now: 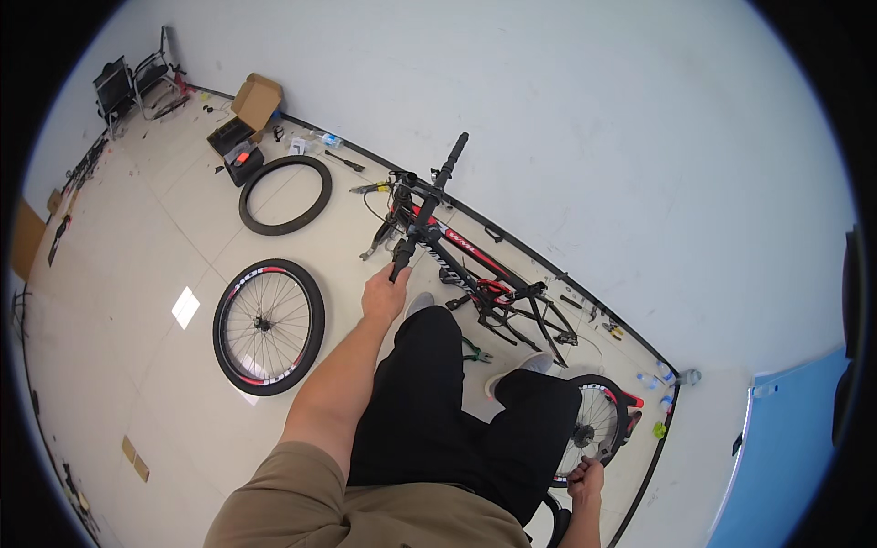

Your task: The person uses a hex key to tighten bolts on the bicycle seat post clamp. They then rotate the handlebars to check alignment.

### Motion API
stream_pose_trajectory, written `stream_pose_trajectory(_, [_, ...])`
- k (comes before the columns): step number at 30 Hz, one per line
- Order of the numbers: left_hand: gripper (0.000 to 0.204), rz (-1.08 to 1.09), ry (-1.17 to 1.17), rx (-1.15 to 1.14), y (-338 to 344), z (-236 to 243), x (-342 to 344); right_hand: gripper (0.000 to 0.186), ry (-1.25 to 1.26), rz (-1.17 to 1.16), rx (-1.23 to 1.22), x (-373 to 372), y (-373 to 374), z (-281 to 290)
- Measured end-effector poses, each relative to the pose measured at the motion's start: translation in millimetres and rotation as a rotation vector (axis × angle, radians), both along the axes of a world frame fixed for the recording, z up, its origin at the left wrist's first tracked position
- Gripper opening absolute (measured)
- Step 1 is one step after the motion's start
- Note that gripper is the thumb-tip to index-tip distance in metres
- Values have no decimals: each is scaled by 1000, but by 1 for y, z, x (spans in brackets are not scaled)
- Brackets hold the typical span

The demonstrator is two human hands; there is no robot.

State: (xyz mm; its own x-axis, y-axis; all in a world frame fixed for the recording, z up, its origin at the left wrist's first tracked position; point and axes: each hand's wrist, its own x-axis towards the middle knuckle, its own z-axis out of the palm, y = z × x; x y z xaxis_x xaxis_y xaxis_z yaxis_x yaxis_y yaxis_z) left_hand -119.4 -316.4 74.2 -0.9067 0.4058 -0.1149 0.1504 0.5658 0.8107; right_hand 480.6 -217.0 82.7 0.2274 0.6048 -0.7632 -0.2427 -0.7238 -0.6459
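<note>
My left hand (385,290) is wrapped around the near grip of a black handlebar (424,217). The bar is fitted to a black and red bicycle frame (475,260), which stands in front of me by the wall without wheels. Low on the right, my right hand (586,477) has its fingers curled together beside a bicycle wheel (607,388) with a sprocket cluster at its hub. Whatever those fingers hold, if anything, is too small to make out. My legs partly hide this wheel.
A second spoked wheel (315,315) and a bare tyre (327,192) lie on the tiled floor to the left. Beyond them are an open cardboard box (258,99) and a black case (230,137). Green-handled pliers (475,351) lie between my feet. Plastic bottles (667,372) stand along the wall.
</note>
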Motion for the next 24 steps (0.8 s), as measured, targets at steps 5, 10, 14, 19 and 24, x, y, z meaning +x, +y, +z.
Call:
stream_pose_trajectory(5, [45, -17, -23, 15, 1, 6, -1, 32, 38, 43, -50, -6, 0, 6])
stream_pose_trajectory(10, [51, -36, -68, -51, 1, 3, -4, 31, 1, 86, -28, -18, -5, 13])
stream_pose_trajectory(14, [51, -29, -79, -48, 2, 7, 0, 31, 3, 89, -42, -13, -6, 10])
stream_pose_trajectory(19, [48, -20, -98, -36, 2, 8, -1, 28, -33, 87, -69, -19, -8, 12])
stream_pose_trajectory(24, [46, 6, -83, -8, 2, 16, 6, 25, -42, 117, -108, -20, -9, 12])
